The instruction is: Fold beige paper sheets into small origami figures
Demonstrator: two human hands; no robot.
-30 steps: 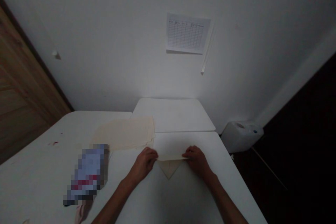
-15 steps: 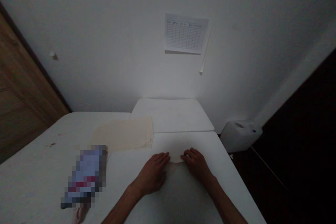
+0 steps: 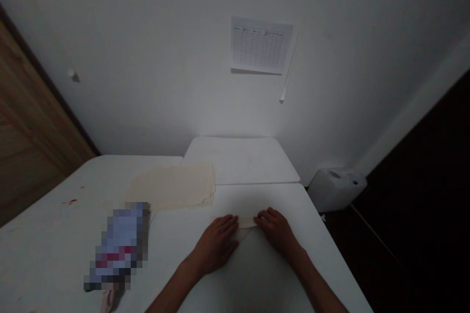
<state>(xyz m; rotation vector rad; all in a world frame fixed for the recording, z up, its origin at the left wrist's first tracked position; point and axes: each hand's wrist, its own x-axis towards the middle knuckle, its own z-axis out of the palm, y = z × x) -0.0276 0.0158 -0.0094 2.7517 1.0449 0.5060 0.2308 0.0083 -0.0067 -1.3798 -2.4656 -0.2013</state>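
A thin cream-coloured sheet [image 3: 247, 223], folded into a narrow strip along its far edge, lies on the white table [image 3: 271, 274]. A paler corner of it slants towards my left thumb. My left hand [image 3: 219, 242] rests at the strip's left end, its fingers stretched out flat and the thumb apart from them. At the right end, the bent fingers of my right hand [image 3: 273, 227] pinch the strip. Both hands cover parts of the sheet. Farther left is a stack of similar thin cream sheets [image 3: 176, 186].
A pixelated blue and red item [image 3: 119, 242] lies to the left, with pinkish cloth [image 3: 107, 299] below it. A white board or tabletop [image 3: 242, 159] meets the wall. A printed chart [image 3: 260, 46] hangs above. A white plastic canister [image 3: 332, 193] stands beyond the table's right edge.
My left thumb has moved out from my fingers, towards the right. Slightly more of the folded strip shows between my hands. The right hand has hardly moved.
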